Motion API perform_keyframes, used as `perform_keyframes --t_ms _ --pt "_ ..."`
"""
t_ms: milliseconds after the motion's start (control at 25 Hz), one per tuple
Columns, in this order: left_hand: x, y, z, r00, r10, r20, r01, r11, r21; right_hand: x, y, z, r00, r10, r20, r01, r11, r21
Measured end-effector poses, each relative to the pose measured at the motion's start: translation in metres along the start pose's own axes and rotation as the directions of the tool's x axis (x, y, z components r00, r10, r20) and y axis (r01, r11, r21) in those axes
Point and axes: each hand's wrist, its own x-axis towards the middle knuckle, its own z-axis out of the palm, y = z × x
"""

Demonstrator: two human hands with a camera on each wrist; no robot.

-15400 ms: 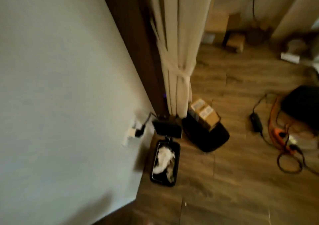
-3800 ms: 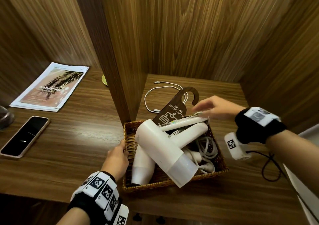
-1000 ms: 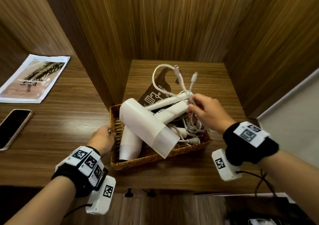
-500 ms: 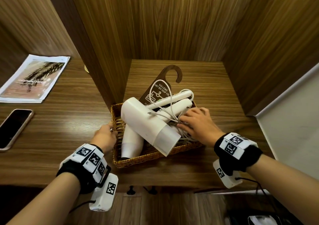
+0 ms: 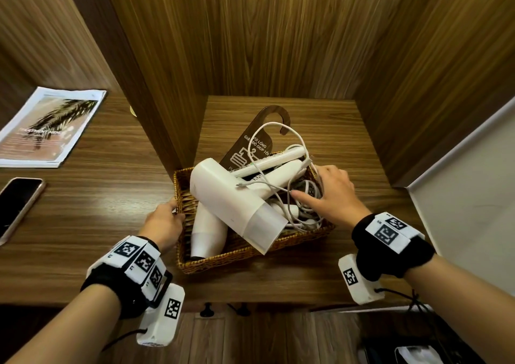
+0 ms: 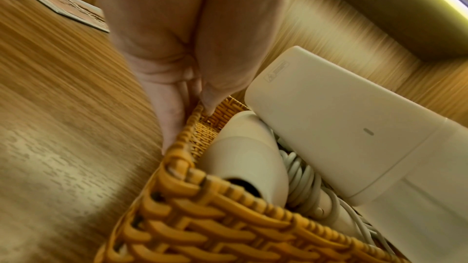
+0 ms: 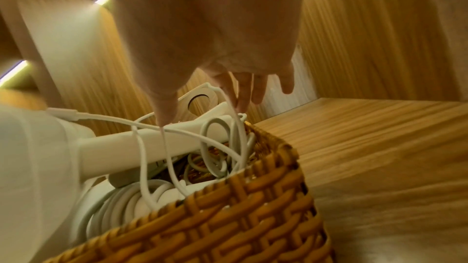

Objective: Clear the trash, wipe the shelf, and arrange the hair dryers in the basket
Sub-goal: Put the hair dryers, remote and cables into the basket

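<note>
A wicker basket (image 5: 250, 255) stands on the wooden shelf (image 5: 340, 129). A large white hair dryer (image 5: 234, 204) lies tilted across a smaller white hair dryer (image 5: 207, 232) inside it. A thin white cable (image 5: 289, 140) loops loosely over the dryers, a white remote (image 5: 278, 158) and the coiled cords. My left hand (image 5: 174, 210) pinches the basket's left rim (image 6: 192, 187) between thumb and fingers (image 6: 172, 127). Over the basket's right end my right hand (image 5: 320, 188) is spread with straight fingers. Its thumb (image 7: 164, 111) touches the thin cable (image 7: 142, 147).
A brown door hanger (image 5: 259, 137) leans out of the basket's back. A vertical wood panel (image 5: 156, 118) divides this shelf from the desk at the left, where a phone (image 5: 16, 204) and a brochure (image 5: 50, 126) lie. A white wall (image 5: 473, 196) is at the right.
A second ago my right hand held the thin cable raised above the basket. It has dropped the cable over the dryers and now hovers spread at the right end. My left hand has stayed on the rim.
</note>
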Motion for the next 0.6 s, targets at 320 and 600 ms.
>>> perform_keyframes --t_ms 320,600 --pt "-0.001 -0.001 0.000 0.999 -0.024 -0.020 0.024 0.999 -0.024 0.016 0.035 0.003 0.997 0.063 0.044 -0.076 0.834 0.547" --pt "-0.012 -0.008 -0.002 0.997 0.035 -0.062 -0.046 0.982 -0.181 0.026 0.042 0.011 0.997 0.060 0.054 -0.079 0.841 0.536"
